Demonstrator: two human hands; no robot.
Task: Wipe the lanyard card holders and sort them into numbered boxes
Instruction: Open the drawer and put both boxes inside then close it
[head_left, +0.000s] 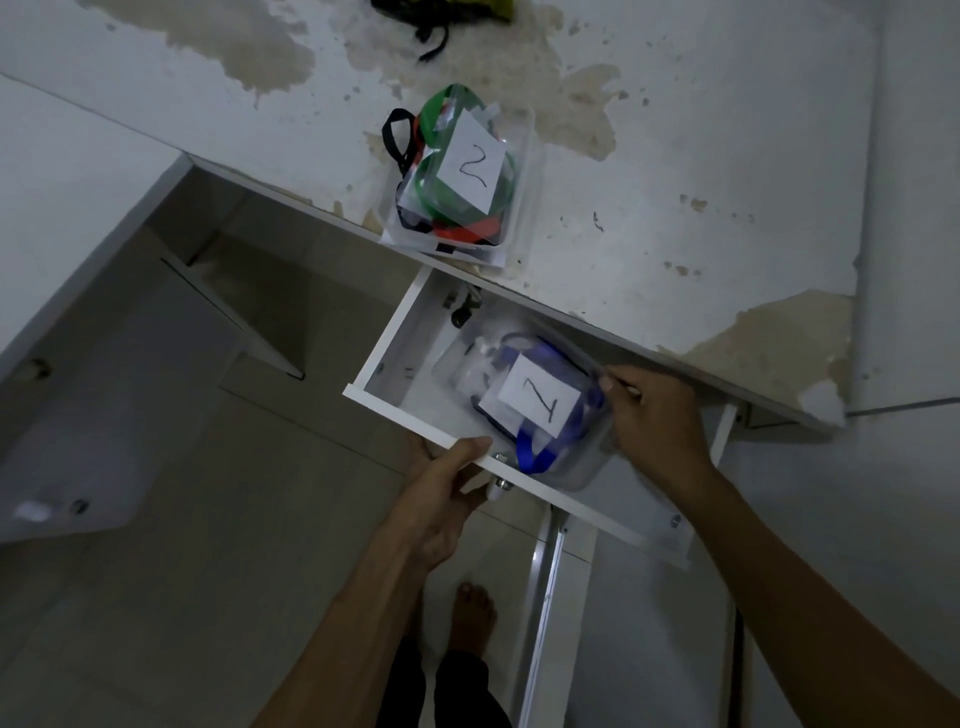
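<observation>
A clear plastic box labelled 1 (540, 400), holding blue lanyards and card holders, lies inside an open white drawer (410, 332) under the desk. My right hand (654, 415) grips the box's right edge. My left hand (441, 493) holds the drawer's front panel, thumb over its top edge and fingers underneath. A second clear box labelled 2 (467, 171), filled with green, red and black lanyards and card holders, stands on the desk top near its front edge.
The white desk top (675, 182) is worn with peeled brown patches. A dark tangle of straps (436, 21) lies at its far edge. Below are a tiled floor, a drawer rail (545, 597) and my bare foot (472, 618).
</observation>
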